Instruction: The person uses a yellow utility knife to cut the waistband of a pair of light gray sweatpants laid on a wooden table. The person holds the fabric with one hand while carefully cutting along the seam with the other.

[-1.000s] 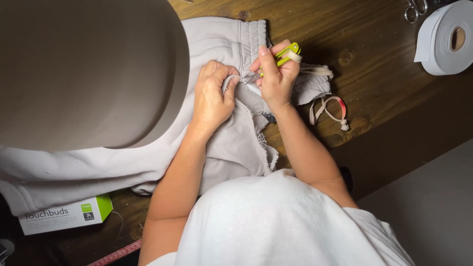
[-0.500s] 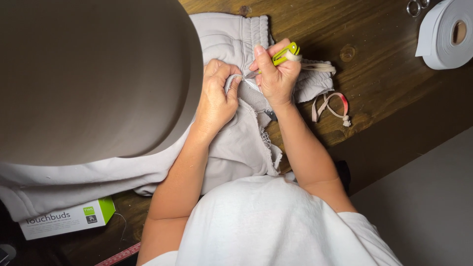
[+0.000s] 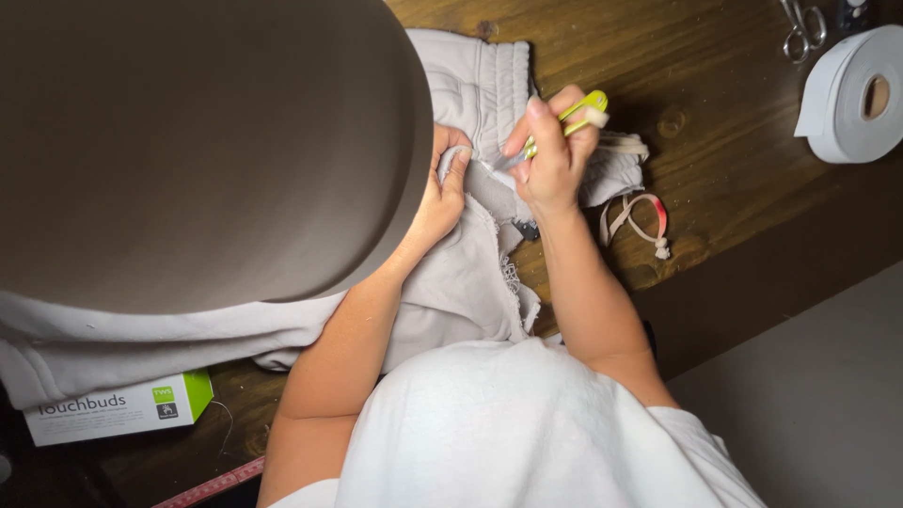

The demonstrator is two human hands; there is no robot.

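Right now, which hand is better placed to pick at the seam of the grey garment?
The right hand, probably. It grips the yellow-green thread snips with the tip on the seam, while the left hand pinches the grey garment beside it, holding the fabric.

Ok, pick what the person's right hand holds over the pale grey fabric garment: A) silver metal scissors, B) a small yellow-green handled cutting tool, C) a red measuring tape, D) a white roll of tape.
B: the right hand grips the small yellow-green handled cutting tool over the pale grey fabric garment, which the left hand pinches.
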